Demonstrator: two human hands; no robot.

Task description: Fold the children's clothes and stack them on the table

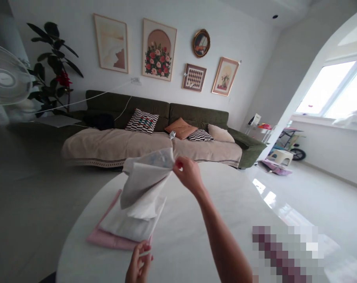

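Note:
My right hand is raised over the round table, thumb and fingers pinching the corner of a thin white sheet that looks like soft wrapping or a bag. The sheet hangs in loose folds to the left of the hand, and I cannot tell its exact material. Below it lies a flat white folded piece on top of a pink folded piece. At the near corner of this pile is my left hand, its fingers loosely bent and apart, close to the pink edge. Whether they touch it is unclear.
The pale round table fills the foreground. A pixelated patch covers something dark red at lower right. Behind the table stands a green sofa with a beige cover and cushions. A fan is at the left.

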